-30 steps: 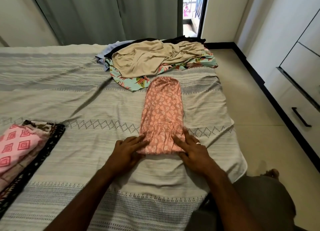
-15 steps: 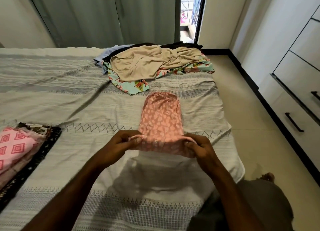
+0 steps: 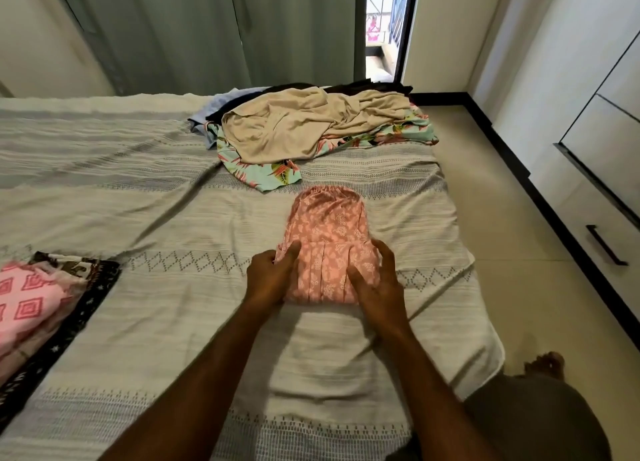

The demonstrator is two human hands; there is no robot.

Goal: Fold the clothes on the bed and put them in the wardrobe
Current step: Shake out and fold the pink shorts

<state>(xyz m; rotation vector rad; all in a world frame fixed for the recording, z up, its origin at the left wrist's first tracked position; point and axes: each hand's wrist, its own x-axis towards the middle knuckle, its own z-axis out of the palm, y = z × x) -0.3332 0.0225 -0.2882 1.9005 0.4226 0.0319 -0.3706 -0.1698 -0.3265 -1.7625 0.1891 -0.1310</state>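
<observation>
I see the pink patterned garment [image 3: 327, 249] lying on the bed [image 3: 138, 225] just right of centre, its near end doubled over onto itself. My left hand [image 3: 272, 279] sits at the fold's 9 o'clock edge, fingers [image 3: 289, 253] closed on the cloth; my right hand [image 3: 379, 284] presses at 3 o'clock, fingers [image 3: 360, 277] spread flat on the fabric rather than pinching it. At 12 o'clock from the garment lies the unfolded pile: a beige garment [image 3: 311, 125] over a floral teal one [image 3: 273, 173]. A folded stack [image 3: 38, 305] rests at 9 o'clock by the bed's left edge. The wardrobe [image 3: 602, 170] stands at 3 o'clock.
</observation>
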